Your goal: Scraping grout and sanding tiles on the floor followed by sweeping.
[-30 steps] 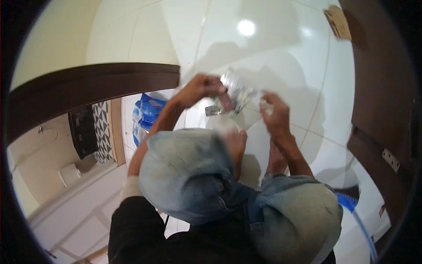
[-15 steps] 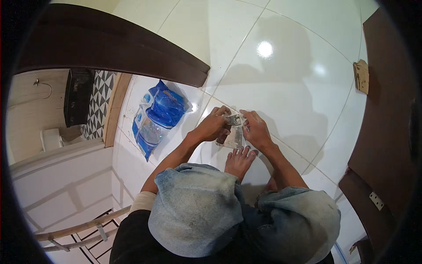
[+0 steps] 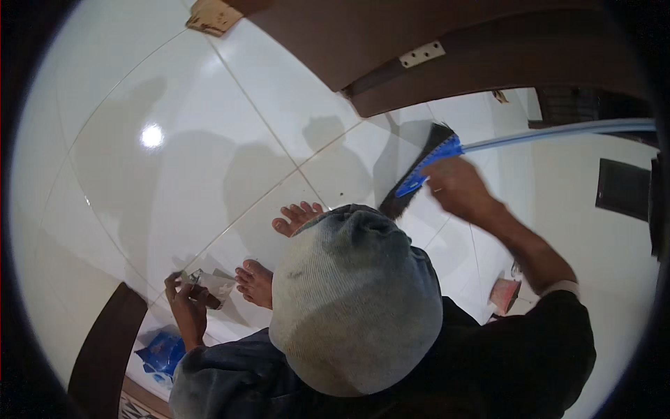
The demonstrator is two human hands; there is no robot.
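On the right, my right hand (image 3: 457, 185) is closed at the blue head of a broom (image 3: 440, 152). Its dark bristles are tilted toward the floor, and the pale blue handle runs off to the right. Slight blur covers those fingers. At the lower left, my left hand (image 3: 183, 297) has its fingers curled around a small grey flat piece (image 3: 191, 276), largely covered by the fingers. Right beside that hand, a clear plastic sheet or bag (image 3: 222, 288) lies on the tiles near my foot, with a dark brown thing (image 3: 207, 299) at it.
A blue and clear plastic bag (image 3: 162, 354) lies by my left forearm. Brown door panels (image 3: 314, 42) border the top, and another brown edge (image 3: 108, 342) stands at lower left. A wooden block (image 3: 213, 17) sits at the top. Something red (image 3: 504, 295) is near my right elbow.
My view has turned to the right. My right hand has left the small grey piece and is now at the broom. The left hand stays by the clear plastic.
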